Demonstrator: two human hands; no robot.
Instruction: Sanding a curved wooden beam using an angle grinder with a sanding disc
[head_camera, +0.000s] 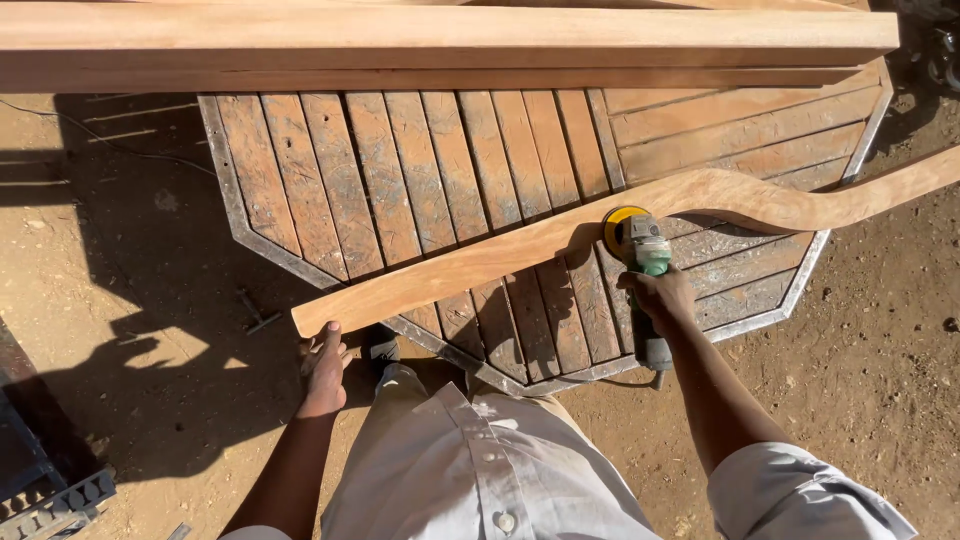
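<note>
Curved wooden piece (560, 235) is lying across the slatted bench (400, 190); judged stiff, fairly heavy, best gripped at its ends. Left hand (325, 370) is closing around its near end. Right hand (662, 298) is gripping the angle grinder (640, 270), disc touching the wood.

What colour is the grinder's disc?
Yellow: the disc against the curved wooden piece, seen in the head view.

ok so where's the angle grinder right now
In the head view the angle grinder is right of centre, gripped by the right hand, its yellow disc against the near edge of the curved wooden piece on the slatted tabletop.
</note>
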